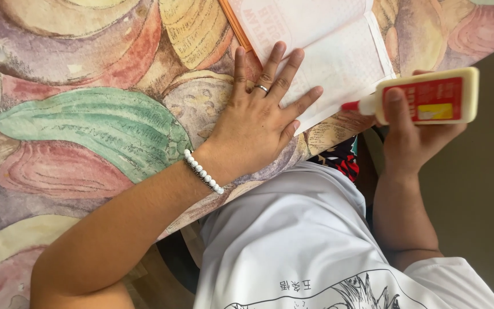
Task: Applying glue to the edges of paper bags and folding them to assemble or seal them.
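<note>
Left hand (258, 120) down flat, fingers (284, 71) spread wide across the lower corner of the open booklet (327, 51), holding nothing, just pressing. That spread looks like a pin: the palm sits on the bench (87, 126) and the fingertips lie on the pale page, which would keep the paper from sliding or curling. A ring (261, 88) sits on one finger, a white bead bracelet (202, 171) at the wrist.

Over to the right hand (415, 129), curled around a cream glue bottle (430, 97) with a red label. The bottle lies nearly level, its red nozzle (351, 106) pointing in at the page's near edge, just beside it; whether the tip touches the paper, I cannot tell. The thumb rests along the bottle's side, a squeezing grip by the look of it.

The booklet lies at the bench's near edge, an orange border (235, 26) showing along its left side, the lower page corner right under the left fingers. Beneath it all, a painted cloth of big shell-like shapes, one green, the rest in reds and purples. Closer in, the person's white printed shirt (304, 240) fills the lower frame.
</note>
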